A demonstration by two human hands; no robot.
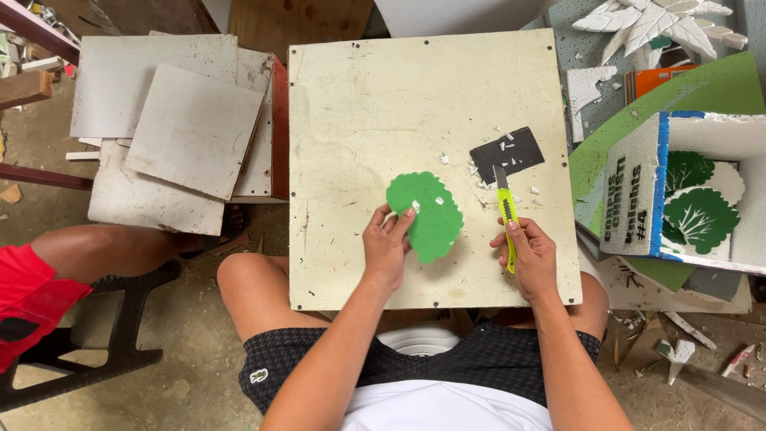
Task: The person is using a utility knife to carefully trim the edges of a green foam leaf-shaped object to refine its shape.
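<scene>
A green scalloped foam cutout (428,215) lies on the cream square board (359,104) in front of me. My left hand (387,243) grips its left edge with thumb and fingers. My right hand (531,259) holds a yellow-green utility knife (505,209) with the blade pointing away from me, its tip resting near a small black sheet (511,152). The knife is to the right of the cutout and does not touch it. Small white foam crumbs lie scattered around the black sheet.
Grey-white square boards (187,128) are stacked on the left. At right stands a white foam box (694,191) holding green leaf-shaped cutouts, with white foam leaf shapes (654,24) behind it. Another person in red shorts (32,295) sits at far left. Scraps litter the floor.
</scene>
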